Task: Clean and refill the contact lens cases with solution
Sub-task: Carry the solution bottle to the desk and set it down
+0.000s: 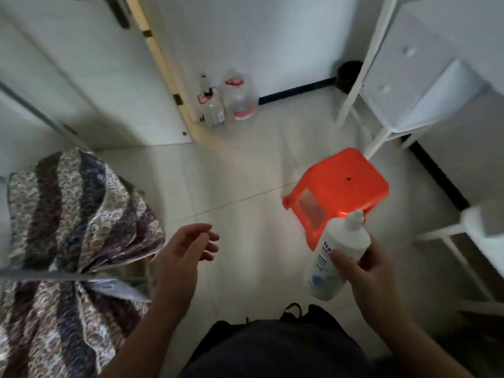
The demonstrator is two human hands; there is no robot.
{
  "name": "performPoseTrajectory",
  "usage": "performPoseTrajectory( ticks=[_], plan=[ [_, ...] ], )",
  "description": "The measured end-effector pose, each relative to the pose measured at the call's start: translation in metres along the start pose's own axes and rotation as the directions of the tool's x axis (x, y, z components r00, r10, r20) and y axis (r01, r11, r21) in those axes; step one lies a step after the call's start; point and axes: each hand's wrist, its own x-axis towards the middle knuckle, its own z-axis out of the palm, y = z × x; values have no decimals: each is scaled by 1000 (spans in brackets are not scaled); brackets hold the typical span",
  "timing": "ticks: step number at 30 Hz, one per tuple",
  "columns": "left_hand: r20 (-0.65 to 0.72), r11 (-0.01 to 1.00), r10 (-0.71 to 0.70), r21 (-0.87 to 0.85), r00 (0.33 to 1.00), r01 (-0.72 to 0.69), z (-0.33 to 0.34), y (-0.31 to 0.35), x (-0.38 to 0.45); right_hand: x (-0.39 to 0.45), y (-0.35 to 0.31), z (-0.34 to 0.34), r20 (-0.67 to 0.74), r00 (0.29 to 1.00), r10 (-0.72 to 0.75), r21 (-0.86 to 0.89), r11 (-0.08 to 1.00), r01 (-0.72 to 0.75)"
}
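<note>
A person stood in a dim room, looking down at 2 bare hands held out above a pale tiled floor [240,170]. The right hand [366,271] gripped a white plastic bottle of lens solution [334,257] around its lower body, thumb across the blue-printed label and fingers wrapped behind. The bottle tilted with its white nozzle cap [355,221] pointing up and away from the hand; the cap looked closed, so nothing was being poured, and the hold seemed suited to carrying.

The left hand [185,255] hovered well apart from the bottle, empty, its fingers spread and loosely relaxed, perhaps ready to reach for something. No contact lens case showed anywhere in view, so judging from this, the cleaning and refilling had not visibly begun.

Just beyond the right hand, past the bottle's cap, a bright orange plastic stool [338,192] sat on the floor, a possible low surface to work on. Out past the left hand's outer side lay a striped brown, purple and cream patterned blanket [68,214]. Far ahead of both hands, 2 large clear plastic water jugs [240,102] with red handles stood against a white wall beside a door edge. Beyond the right hand stood a white drawer unit [414,77] in a white frame.
</note>
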Motion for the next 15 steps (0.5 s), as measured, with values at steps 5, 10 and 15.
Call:
performPoseTrajectory(
  ticks=[5, 10, 15],
  plan=[
    [185, 999, -4, 51, 983, -6, 94, 21, 33, 16, 4, -71, -204, 978, 40, 15, 999, -38],
    [389, 989, -36, 146, 921, -23, 168, 34, 68, 27, 1, -117, -398, 916, 45, 31, 999, -36],
    [550, 987, -49, 153, 834, -42, 242, 39, 116, 40, 1, -138, -576, 813, 85, 70, 996, -54]
  ],
)
